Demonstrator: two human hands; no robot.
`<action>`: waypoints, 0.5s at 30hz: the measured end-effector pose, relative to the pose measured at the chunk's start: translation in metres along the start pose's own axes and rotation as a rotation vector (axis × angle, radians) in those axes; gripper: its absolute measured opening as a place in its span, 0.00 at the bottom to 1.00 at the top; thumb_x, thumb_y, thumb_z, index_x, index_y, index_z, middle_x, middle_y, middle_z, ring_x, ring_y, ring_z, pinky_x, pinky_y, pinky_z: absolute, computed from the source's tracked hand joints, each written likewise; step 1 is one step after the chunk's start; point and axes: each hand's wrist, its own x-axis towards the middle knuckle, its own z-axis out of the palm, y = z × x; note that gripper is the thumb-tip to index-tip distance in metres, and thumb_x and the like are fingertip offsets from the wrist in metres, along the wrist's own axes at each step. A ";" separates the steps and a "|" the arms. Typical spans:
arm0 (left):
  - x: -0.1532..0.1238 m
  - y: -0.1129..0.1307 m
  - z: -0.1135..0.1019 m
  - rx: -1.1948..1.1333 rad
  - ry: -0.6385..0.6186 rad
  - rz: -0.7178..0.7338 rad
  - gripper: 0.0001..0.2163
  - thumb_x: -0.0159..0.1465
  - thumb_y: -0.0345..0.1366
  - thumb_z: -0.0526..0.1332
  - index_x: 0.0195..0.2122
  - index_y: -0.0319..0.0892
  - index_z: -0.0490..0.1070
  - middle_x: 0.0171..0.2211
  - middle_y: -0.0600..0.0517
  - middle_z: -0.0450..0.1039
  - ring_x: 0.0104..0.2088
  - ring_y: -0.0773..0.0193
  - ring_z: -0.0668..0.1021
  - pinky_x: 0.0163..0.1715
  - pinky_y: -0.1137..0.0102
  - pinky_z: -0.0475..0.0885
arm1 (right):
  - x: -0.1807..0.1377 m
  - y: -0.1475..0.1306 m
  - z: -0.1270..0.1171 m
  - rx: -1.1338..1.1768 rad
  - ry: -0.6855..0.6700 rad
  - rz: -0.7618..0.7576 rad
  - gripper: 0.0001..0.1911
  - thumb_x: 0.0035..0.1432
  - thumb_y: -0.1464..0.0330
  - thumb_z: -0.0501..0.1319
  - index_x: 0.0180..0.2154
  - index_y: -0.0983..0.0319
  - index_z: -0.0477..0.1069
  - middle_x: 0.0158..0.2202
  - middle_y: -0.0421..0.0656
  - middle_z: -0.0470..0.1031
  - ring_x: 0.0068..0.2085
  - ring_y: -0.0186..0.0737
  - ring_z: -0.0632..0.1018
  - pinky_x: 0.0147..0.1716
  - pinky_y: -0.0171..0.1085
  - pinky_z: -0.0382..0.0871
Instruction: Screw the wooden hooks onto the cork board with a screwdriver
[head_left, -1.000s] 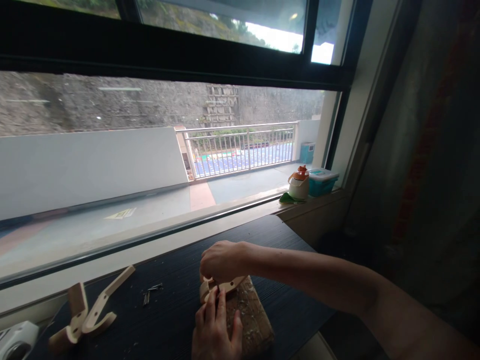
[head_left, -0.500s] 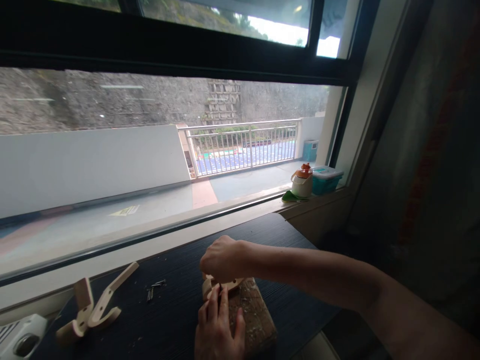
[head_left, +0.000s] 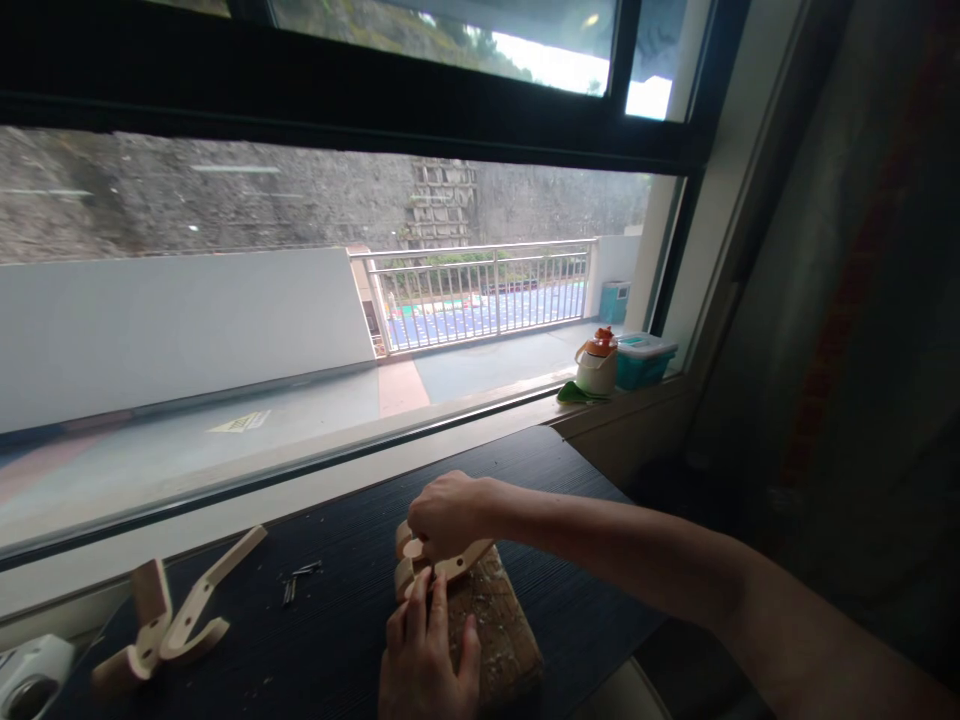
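Note:
My right hand [head_left: 448, 515] reaches in from the right and is closed over the top of a pale wooden hook piece [head_left: 420, 568] that rests on a brown wooden block [head_left: 499, 625]. My left hand [head_left: 424, 660] comes up from the bottom edge. Its fingertips pinch the near end of the same piece, and its palm lies on the block. The block sits on a dark tabletop [head_left: 337, 620] under a wide window.
Another wooden hook [head_left: 174, 625] lies at the table's left, with a few small dark screws [head_left: 298, 580] between it and the block. A white device [head_left: 30, 675] shows at the bottom left corner. On the windowsill stand a small jar with an orange lid [head_left: 598, 365] and a teal box [head_left: 643, 358].
The wooden piece has tilted, so its rounded end now shows left of my right hand. My left hand shifted slightly left. The view wobbled a little.

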 end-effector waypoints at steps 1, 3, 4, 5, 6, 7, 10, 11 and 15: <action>0.000 0.000 0.000 0.004 0.002 0.002 0.20 0.61 0.38 0.55 0.54 0.36 0.66 0.54 0.44 0.67 0.48 0.55 0.69 0.41 0.64 0.70 | -0.002 -0.001 -0.002 -0.005 -0.003 0.006 0.16 0.54 0.60 0.56 0.38 0.63 0.75 0.39 0.48 0.78 0.40 0.46 0.78 0.31 0.38 0.71; 0.001 0.001 0.000 0.009 0.001 0.008 0.20 0.62 0.38 0.55 0.54 0.36 0.65 0.54 0.44 0.67 0.48 0.55 0.69 0.40 0.65 0.70 | -0.005 -0.003 -0.008 -0.019 -0.008 0.011 0.16 0.52 0.61 0.58 0.40 0.62 0.75 0.40 0.48 0.78 0.41 0.47 0.78 0.31 0.39 0.71; 0.001 0.001 0.000 0.010 0.002 0.007 0.20 0.62 0.38 0.55 0.54 0.36 0.66 0.54 0.44 0.67 0.48 0.55 0.69 0.40 0.65 0.70 | -0.006 -0.004 -0.011 -0.025 -0.011 0.007 0.16 0.51 0.62 0.60 0.41 0.62 0.75 0.40 0.47 0.78 0.41 0.47 0.77 0.32 0.40 0.71; 0.001 0.002 0.000 0.012 0.004 0.006 0.20 0.62 0.38 0.55 0.54 0.36 0.66 0.54 0.44 0.67 0.48 0.55 0.69 0.39 0.65 0.70 | -0.006 -0.006 -0.014 -0.029 -0.012 -0.005 0.16 0.51 0.64 0.60 0.42 0.61 0.74 0.41 0.46 0.78 0.42 0.47 0.77 0.32 0.39 0.70; 0.001 0.002 0.000 0.016 0.006 0.004 0.20 0.62 0.38 0.55 0.54 0.36 0.66 0.54 0.44 0.67 0.48 0.55 0.69 0.39 0.65 0.71 | -0.006 -0.007 -0.016 -0.032 -0.013 -0.025 0.15 0.51 0.66 0.60 0.42 0.60 0.74 0.41 0.45 0.78 0.42 0.46 0.77 0.31 0.39 0.70; 0.001 0.002 0.000 0.019 0.007 0.002 0.20 0.62 0.38 0.55 0.53 0.36 0.67 0.53 0.44 0.68 0.47 0.55 0.70 0.39 0.65 0.71 | -0.005 -0.008 -0.017 -0.033 -0.015 -0.050 0.15 0.51 0.68 0.60 0.42 0.60 0.75 0.41 0.44 0.78 0.42 0.45 0.77 0.30 0.38 0.70; 0.000 0.001 0.000 0.021 -0.005 -0.008 0.19 0.62 0.38 0.55 0.53 0.36 0.67 0.53 0.44 0.68 0.47 0.55 0.70 0.39 0.65 0.71 | 0.002 -0.010 -0.015 -0.026 -0.026 -0.115 0.13 0.50 0.70 0.60 0.39 0.61 0.76 0.38 0.43 0.78 0.40 0.43 0.77 0.27 0.36 0.68; -0.001 0.001 0.000 0.017 -0.013 -0.010 0.20 0.62 0.38 0.55 0.53 0.36 0.67 0.52 0.44 0.68 0.47 0.55 0.70 0.39 0.65 0.71 | 0.005 -0.010 -0.013 -0.022 -0.026 -0.122 0.12 0.50 0.70 0.60 0.39 0.61 0.76 0.38 0.43 0.79 0.39 0.43 0.78 0.26 0.35 0.68; -0.003 0.000 0.000 0.005 -0.014 -0.019 0.20 0.62 0.39 0.55 0.54 0.37 0.66 0.53 0.45 0.68 0.48 0.55 0.70 0.39 0.64 0.71 | 0.012 -0.010 -0.005 -0.002 0.003 -0.077 0.13 0.52 0.67 0.59 0.39 0.63 0.75 0.38 0.46 0.78 0.39 0.44 0.78 0.26 0.36 0.69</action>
